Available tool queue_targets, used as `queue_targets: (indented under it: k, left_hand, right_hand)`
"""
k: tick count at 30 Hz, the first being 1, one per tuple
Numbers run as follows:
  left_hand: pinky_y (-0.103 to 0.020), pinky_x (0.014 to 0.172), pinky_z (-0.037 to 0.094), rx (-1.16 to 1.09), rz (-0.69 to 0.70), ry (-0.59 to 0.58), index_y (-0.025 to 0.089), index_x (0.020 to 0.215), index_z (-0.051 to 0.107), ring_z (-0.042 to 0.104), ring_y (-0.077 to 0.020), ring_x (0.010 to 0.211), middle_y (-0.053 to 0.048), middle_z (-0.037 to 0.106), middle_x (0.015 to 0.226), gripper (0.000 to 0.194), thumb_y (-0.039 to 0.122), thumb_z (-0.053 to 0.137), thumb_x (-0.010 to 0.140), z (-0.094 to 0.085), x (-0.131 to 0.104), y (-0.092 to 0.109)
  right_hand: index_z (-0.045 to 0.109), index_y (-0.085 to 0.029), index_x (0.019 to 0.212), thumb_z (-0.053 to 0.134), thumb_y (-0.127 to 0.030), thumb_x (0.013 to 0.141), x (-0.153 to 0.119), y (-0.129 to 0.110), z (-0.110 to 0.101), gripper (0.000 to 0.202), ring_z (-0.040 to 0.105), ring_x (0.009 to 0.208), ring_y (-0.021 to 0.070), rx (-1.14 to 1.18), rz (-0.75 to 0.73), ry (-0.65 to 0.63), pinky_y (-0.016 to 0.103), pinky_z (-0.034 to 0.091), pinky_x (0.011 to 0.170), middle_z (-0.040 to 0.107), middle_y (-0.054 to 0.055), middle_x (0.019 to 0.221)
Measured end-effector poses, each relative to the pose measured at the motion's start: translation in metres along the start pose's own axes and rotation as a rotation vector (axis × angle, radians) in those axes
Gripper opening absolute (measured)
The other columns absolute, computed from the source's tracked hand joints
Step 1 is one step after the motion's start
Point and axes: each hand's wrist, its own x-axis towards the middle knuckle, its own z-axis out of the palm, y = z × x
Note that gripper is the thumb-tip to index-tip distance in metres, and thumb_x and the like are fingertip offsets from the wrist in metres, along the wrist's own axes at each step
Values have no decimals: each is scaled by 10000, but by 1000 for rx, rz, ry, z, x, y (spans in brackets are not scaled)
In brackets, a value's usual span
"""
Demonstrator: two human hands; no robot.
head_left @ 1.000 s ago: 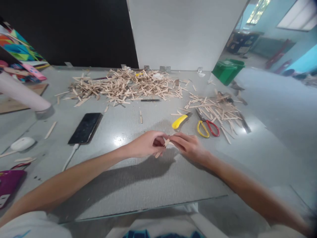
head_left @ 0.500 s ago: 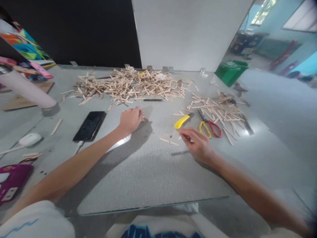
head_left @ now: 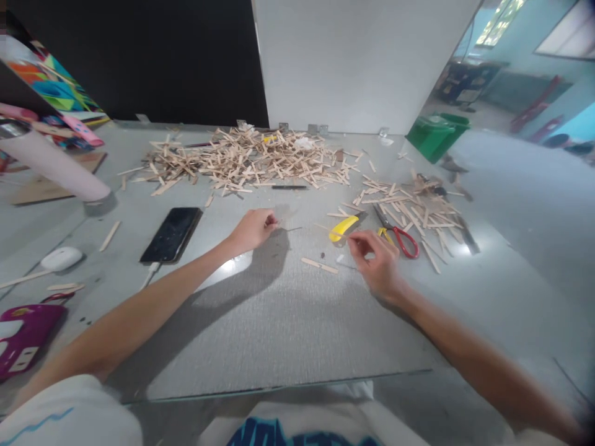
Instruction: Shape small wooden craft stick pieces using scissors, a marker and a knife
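Observation:
My left hand point(head_left: 255, 230) is closed in a pinch in the middle of the table, on something too small and blurred to name. My right hand point(head_left: 375, 259) pinches one end of a thin wooden stick point(head_left: 328, 229), which points left toward my left hand. Just behind my right fingers lies a yellow cutter point(head_left: 344, 228). Scissors with red and yellow handles point(head_left: 405, 243) rest beyond that hand, partly hidden by it. Between the hands and nearer to me, a flat wooden piece point(head_left: 320, 266) lies on the table.
A big heap of wooden sticks point(head_left: 251, 158) spreads along the back, with a smaller pile point(head_left: 404, 207) at right. A black pen point(head_left: 289, 187) lies before the heap. At left are a phone point(head_left: 171, 235), a pink bottle point(head_left: 56, 162) and a purple object point(head_left: 30, 337).
My left hand has turned, so its pinching fingertips now show. My right hand has shifted slightly right, and the stick in it now shows across the cutter. The view has moved a little.

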Motion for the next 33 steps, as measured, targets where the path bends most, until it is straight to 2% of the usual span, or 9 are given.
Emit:
queue_targets:
  k: [4,7,10,21,24,28,30,33]
  left_hand:
    - [-255,516,528,-237,34,-155,231,972,491,770,-194,662,-90,804,854,152,334,521,1080,3,-15,28]
    - [-237,462,535,-540,72,-252,232,1047,473,781,-198,666,-74,790,857,238,405,636,1056,5,-28,49]
    - [-235,457,560,-680,77,-287,232,1058,470,786,-201,672,-48,772,837,289,384,713,1019,6,-39,62]
    - [-222,460,534,-699,85,-300,237,1038,452,762,-172,639,-34,772,843,212,304,652,1021,7,-53,79]
    - [-216,453,515,-666,79,-291,234,1047,463,744,-159,618,-31,766,849,180,313,625,1038,7,-53,78]
    - [-195,432,452,-569,65,-274,223,1071,504,701,-134,590,-22,739,838,112,304,580,1058,7,-52,74]
    - [-191,435,429,-549,48,-270,217,1082,522,680,-124,577,-14,723,809,85,284,569,1059,6,-52,75]
    - [-192,435,410,-559,25,-259,223,1067,507,651,-117,544,-1,706,760,75,279,556,1067,3,-53,78]
  right_hand:
    - [717,-239,1041,654,-181,1065,1,-1,-1,89,649,630,142,11,10,2,289,542,656,751,-1,844]
    - [718,-238,1028,652,-197,1069,1,-3,-2,88,654,626,143,24,33,-1,291,549,660,747,-4,835]
    - [722,-239,1014,644,-227,1076,1,-4,-2,100,651,627,152,35,61,-9,306,555,660,753,7,843]
    - [714,-240,1032,633,-241,1083,-1,-2,-3,96,650,641,157,28,60,-34,310,539,651,754,17,857]
    - [708,-229,1011,628,-238,1089,1,-1,-3,112,646,665,156,32,68,-146,302,516,669,747,16,857]
    - [722,-209,1036,615,-198,1077,3,4,-1,115,698,763,187,-49,66,-418,317,498,731,781,40,911]
    - [728,-206,1061,598,-230,1091,7,9,-4,135,727,814,217,-165,118,-467,331,494,739,798,63,949]
    - [737,-196,1146,582,-301,1100,15,27,-19,193,754,928,283,-524,362,-390,362,498,748,803,146,1090]
